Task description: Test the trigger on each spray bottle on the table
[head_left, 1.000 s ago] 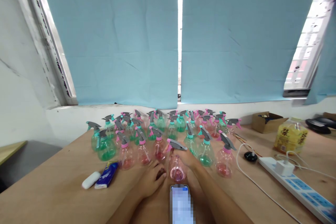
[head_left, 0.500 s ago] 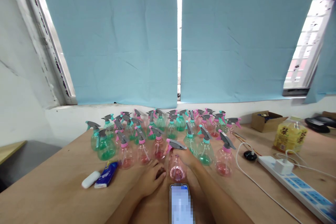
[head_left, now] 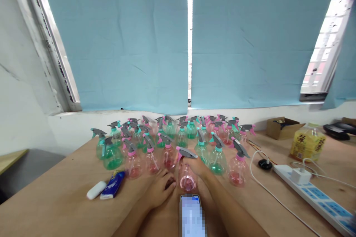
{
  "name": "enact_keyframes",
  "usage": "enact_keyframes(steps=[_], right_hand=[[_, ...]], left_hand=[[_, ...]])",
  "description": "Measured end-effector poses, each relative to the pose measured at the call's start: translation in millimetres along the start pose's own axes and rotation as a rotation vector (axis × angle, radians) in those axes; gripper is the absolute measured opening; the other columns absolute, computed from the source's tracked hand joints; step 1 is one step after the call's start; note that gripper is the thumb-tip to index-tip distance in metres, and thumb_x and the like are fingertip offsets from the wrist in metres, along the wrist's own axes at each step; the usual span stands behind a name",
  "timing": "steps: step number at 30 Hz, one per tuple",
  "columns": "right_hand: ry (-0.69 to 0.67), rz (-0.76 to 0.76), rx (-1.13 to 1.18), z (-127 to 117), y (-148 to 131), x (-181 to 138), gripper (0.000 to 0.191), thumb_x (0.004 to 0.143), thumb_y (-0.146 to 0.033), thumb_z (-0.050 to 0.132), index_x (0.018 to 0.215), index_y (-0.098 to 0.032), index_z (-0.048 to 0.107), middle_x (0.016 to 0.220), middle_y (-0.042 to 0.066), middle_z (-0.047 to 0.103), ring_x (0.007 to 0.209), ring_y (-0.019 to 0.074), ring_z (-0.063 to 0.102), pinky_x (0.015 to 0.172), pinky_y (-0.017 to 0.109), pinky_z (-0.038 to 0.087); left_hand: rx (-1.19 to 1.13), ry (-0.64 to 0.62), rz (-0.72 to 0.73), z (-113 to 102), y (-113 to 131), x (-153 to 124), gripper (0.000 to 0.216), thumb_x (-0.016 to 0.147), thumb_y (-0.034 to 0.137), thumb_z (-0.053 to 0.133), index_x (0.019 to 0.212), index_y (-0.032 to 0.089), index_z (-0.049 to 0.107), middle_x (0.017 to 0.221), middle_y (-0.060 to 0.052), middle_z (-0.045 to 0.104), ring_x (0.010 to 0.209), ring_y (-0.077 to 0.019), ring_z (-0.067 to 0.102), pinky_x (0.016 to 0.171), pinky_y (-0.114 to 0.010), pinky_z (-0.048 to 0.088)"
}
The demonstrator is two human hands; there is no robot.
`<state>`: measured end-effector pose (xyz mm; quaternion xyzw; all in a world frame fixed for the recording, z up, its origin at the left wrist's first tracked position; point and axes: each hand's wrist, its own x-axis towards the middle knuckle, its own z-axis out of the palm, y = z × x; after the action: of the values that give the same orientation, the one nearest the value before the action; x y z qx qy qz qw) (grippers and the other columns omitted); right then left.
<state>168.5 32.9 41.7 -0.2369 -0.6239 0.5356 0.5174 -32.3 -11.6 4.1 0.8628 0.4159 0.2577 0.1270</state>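
My right hand point(head_left: 194, 165) is wrapped round the neck of a clear pink spray bottle point(head_left: 188, 182) with a grey and pink trigger head, its nozzle facing left. The bottle stands upright on the wooden table point(head_left: 69, 207). Just left of it, my left hand point(head_left: 162, 188) rests on the tabletop with fingers loosely bent and the thumb apart, holding nothing that I can see. Behind that hand are two pink spray bottles, one on the left point(head_left: 152, 162) and one on the right point(head_left: 168, 157). A phone point(head_left: 191, 214) with a blurred screen lies in front of the held bottle.
Several green and pink spray bottles point(head_left: 182, 137) crowd the back of the table. On the left lie a blue packet point(head_left: 112, 185) and a white oval object point(head_left: 96, 190). Toward the right are a power strip point(head_left: 319, 196) with cables, a yellow-labelled jug point(head_left: 307, 143) and a cardboard box point(head_left: 283, 129).
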Motion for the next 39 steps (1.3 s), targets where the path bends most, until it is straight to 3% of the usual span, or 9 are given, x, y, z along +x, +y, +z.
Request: enact_keyframes(steps=[5, 8, 11, 14, 18, 21, 27, 34, 39], right_hand=[[0.138, -0.015, -0.058, 1.0, 5.2, 0.6, 0.008, 0.059, -0.016, 0.052, 0.059, -0.020, 0.059, 0.058, -0.002, 0.057, 0.057, 0.0138, 0.051, 0.058, 0.026, 0.041], [0.201, -0.110, -0.125, 1.1, 9.1, 2.1, 0.019, 0.066, -0.016, 0.053, 0.078, -0.020, 0.066, 0.070, -0.001, 0.062, 0.065, 0.0156, 0.054, 0.065, 0.028, 0.044], [0.397, -0.188, -0.208, 2.8, 16.0, 1.3, 0.027, 0.075, -0.021, 0.053, 0.099, -0.020, 0.065, 0.077, 0.000, 0.062, 0.070, 0.0162, 0.054, 0.069, 0.029, 0.045], [0.537, -0.231, -0.339, 6.3, 23.2, -2.4, 0.045, 0.080, -0.021, 0.052, 0.124, -0.021, 0.053, 0.100, 0.004, 0.063, 0.077, 0.0165, 0.055, 0.074, 0.029, 0.046], [0.572, -0.338, -0.545, 9.8, 31.2, -3.5, 0.060, 0.079, -0.015, 0.049, 0.138, -0.023, 0.039, 0.126, 0.009, 0.053, 0.100, 0.0208, 0.055, 0.088, 0.036, 0.046], [0.608, -0.431, -0.709, 9.0, 37.5, 0.6, 0.058, 0.085, -0.019, 0.049, 0.141, -0.022, 0.036, 0.128, 0.011, 0.050, 0.117, 0.0249, 0.048, 0.101, 0.044, 0.039], [0.620, -0.374, -0.769, 4.6, 42.0, 6.7, 0.045, 0.094, -0.029, 0.046, 0.138, -0.022, 0.041, 0.120, 0.010, 0.053, 0.114, 0.0257, 0.049, 0.099, 0.047, 0.040], [0.671, -0.452, -0.735, 9.4, 32.7, -1.2, 0.051, 0.089, -0.032, 0.054, 0.137, -0.021, 0.038, 0.126, 0.013, 0.049, 0.119, 0.0273, 0.046, 0.102, 0.049, 0.038], [0.756, -0.562, -0.754, 5.4, 13.8, -15.8, 0.032, 0.086, -0.026, 0.048, 0.118, -0.021, 0.049, 0.123, 0.011, 0.043, 0.120, 0.0279, 0.043, 0.104, 0.051, 0.033]], left_hand=[[-0.010, -0.004, 0.001, -0.5, 0.0, -0.1, 0.019, 0.095, 0.034, 0.050, 0.094, 0.023, 0.065, 0.101, -0.005, 0.061, 0.096, -0.0222, 0.056, 0.088, -0.035, 0.045], [-0.018, -0.004, 0.001, -0.2, -0.8, -0.3, 0.017, 0.095, 0.033, 0.050, 0.094, 0.023, 0.064, 0.102, -0.004, 0.062, 0.097, -0.0220, 0.057, 0.088, -0.035, 0.045], [-0.019, 0.001, -0.002, 0.5, -1.9, -0.4, 0.017, 0.095, 0.034, 0.050, 0.094, 0.023, 0.064, 0.101, -0.005, 0.062, 0.096, -0.0221, 0.057, 0.088, -0.035, 0.045], [-0.011, -0.004, -0.008, 0.7, -2.2, -0.4, 0.017, 0.095, 0.034, 0.050, 0.094, 0.023, 0.064, 0.100, -0.004, 0.062, 0.095, -0.0220, 0.057, 0.086, -0.034, 0.044], [-0.025, -0.011, -0.011, -0.2, -1.6, -0.6, 0.017, 0.095, 0.034, 0.051, 0.094, 0.023, 0.064, 0.100, -0.004, 0.061, 0.096, -0.0217, 0.056, 0.086, -0.034, 0.044], [-0.036, -0.008, -0.011, -0.5, -1.7, -0.6, 0.015, 0.095, 0.033, 0.052, 0.095, 0.023, 0.063, 0.101, -0.004, 0.060, 0.096, -0.0217, 0.056, 0.087, -0.035, 0.044], [-0.020, -0.012, -0.013, 0.5, -4.1, 0.1, 0.016, 0.095, 0.034, 0.051, 0.096, 0.024, 0.063, 0.099, -0.005, 0.061, 0.097, -0.0231, 0.055, 0.087, -0.036, 0.044], [-0.016, -0.010, -0.008, 0.7, -4.7, 0.1, 0.015, 0.094, 0.033, 0.052, 0.095, 0.024, 0.064, 0.100, -0.004, 0.061, 0.096, -0.0227, 0.056, 0.087, -0.035, 0.044], [-0.018, -0.021, -0.010, -0.7, -3.0, 0.0, 0.016, 0.094, 0.034, 0.051, 0.095, 0.024, 0.064, 0.101, -0.004, 0.060, 0.096, -0.0223, 0.056, 0.087, -0.035, 0.044]])
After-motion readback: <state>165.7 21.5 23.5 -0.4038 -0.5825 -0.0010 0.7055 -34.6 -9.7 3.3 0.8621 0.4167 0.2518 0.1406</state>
